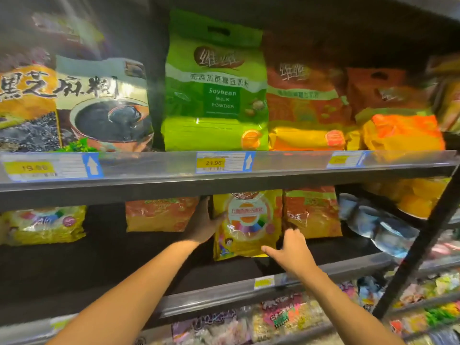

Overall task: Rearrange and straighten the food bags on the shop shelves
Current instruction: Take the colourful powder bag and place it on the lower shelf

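A yellow food bag (246, 225) with a colourful round label stands upright on the middle shelf (224, 295). My left hand (205, 224) holds its left edge, thumb on the front and fingers behind. My right hand (290, 250) grips its lower right corner, thumb across the front. An orange bag (312, 212) stands just right of it and another orange bag (160, 215) sits further back on the left. A yellow bag (44, 224) lies at the far left.
The upper shelf (224, 180) carries a green soybean milk powder bag (215, 85), orange bags (306, 105) to its right and black sesame bags (99, 103) to its left. A dark upright post (423, 240) crosses at right. Blue packs (378, 227) lie at the right; mixed packets (273, 319) fill the shelf below.
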`<state>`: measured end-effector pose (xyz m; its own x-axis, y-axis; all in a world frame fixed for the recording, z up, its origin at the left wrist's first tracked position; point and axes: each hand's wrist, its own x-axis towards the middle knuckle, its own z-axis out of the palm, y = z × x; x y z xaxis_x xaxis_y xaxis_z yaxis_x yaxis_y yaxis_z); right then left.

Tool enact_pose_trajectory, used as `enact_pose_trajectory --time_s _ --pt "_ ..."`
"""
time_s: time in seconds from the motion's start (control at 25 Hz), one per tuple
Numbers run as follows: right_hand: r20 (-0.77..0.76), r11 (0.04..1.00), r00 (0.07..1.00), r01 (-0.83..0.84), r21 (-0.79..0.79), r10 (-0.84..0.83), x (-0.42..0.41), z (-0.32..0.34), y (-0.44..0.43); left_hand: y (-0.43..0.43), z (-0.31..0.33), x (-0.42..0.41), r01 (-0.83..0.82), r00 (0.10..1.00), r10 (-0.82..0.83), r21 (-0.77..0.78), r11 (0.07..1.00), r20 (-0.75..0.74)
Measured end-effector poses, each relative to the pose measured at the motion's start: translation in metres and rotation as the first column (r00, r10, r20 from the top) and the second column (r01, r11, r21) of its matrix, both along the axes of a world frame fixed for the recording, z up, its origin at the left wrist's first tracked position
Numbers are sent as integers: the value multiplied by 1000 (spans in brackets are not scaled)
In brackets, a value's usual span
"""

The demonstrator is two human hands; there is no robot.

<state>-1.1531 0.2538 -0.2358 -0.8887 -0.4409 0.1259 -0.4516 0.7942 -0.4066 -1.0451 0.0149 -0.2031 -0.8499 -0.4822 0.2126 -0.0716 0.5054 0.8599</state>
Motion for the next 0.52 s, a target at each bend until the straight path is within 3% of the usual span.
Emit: enact_pose_trajectory --time_s 0.32,0.52 --pt "307 995 951 -11 -98 41 -50 -12 -6 -1 -11 -31 -69 998 70 213 975 3" --pt "353 997 934 -39 -63 59 -62 -20 -10 2 -11 -35 -83 997 81 301 950 18"
